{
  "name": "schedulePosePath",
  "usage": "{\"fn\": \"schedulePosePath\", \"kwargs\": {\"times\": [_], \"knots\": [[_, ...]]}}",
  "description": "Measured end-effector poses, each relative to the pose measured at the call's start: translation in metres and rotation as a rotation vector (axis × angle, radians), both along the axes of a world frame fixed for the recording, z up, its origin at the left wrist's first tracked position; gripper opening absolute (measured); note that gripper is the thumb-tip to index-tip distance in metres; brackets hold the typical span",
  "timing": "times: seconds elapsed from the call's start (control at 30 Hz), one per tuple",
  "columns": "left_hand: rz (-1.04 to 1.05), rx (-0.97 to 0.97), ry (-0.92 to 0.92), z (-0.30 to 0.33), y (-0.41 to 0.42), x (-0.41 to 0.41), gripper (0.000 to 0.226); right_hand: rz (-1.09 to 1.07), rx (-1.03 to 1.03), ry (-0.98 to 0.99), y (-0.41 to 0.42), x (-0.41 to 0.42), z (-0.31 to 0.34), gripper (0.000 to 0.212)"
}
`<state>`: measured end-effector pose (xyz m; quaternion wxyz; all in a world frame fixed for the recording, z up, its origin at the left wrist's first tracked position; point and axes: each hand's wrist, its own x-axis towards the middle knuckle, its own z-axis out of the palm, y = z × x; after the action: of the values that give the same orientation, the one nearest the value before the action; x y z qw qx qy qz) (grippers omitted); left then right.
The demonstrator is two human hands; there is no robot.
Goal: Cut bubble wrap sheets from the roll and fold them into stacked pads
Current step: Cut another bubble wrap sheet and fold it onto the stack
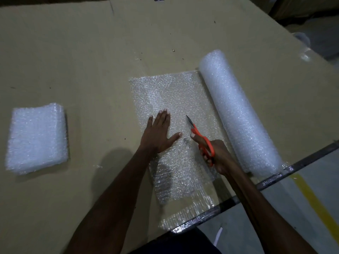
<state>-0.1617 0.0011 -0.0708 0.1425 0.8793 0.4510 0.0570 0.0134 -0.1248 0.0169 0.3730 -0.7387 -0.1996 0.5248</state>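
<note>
Item: cutting of one sheet, in progress.

Bubble wrap roll [238,114]: white, cylindrical, lying diagonally at right of centre on the tan worktop [91,52], its near end close to the worktop's edge at lower right.

Unrolled sheet [170,92]: clear, bubbled, lying flat from the roll leftward across the middle of the frame, its near end overhanging the worktop edge at bottom centre. Not yet fully severed, by appearance.

Scissors [199,136]: orange handles, steel blades pointing toward the top of the frame, tip over the sheet, roughly parallel to the roll and just left of it.

Right hand [218,158]: fingers curled through and round the scissor handles, grasping them.

Left hand [159,132]: fingers straight and spread, palm pressing the sheet flat, just left of the blades.

Folded pads [36,138]: white stack, left of frame, well apart from the sheet.

Handling note (judgement): keep the cut line parallel to the roll for square sheets; hold the film taut with the flat hand so the blades slide rather than snag; keep the thumb clear of the blade path. Thin film may bunch or tear crooked if slack.
</note>
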Motion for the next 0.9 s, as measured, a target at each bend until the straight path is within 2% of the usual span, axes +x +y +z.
{"fn": "schedulePosePath", "kwargs": {"times": [0.9], "knots": [[0.005, 0.004, 0.004, -0.002, -0.002, -0.003, 0.094, 0.044, 0.005, -0.023, 0.029, 0.003, -0.001, 0.051]]}}
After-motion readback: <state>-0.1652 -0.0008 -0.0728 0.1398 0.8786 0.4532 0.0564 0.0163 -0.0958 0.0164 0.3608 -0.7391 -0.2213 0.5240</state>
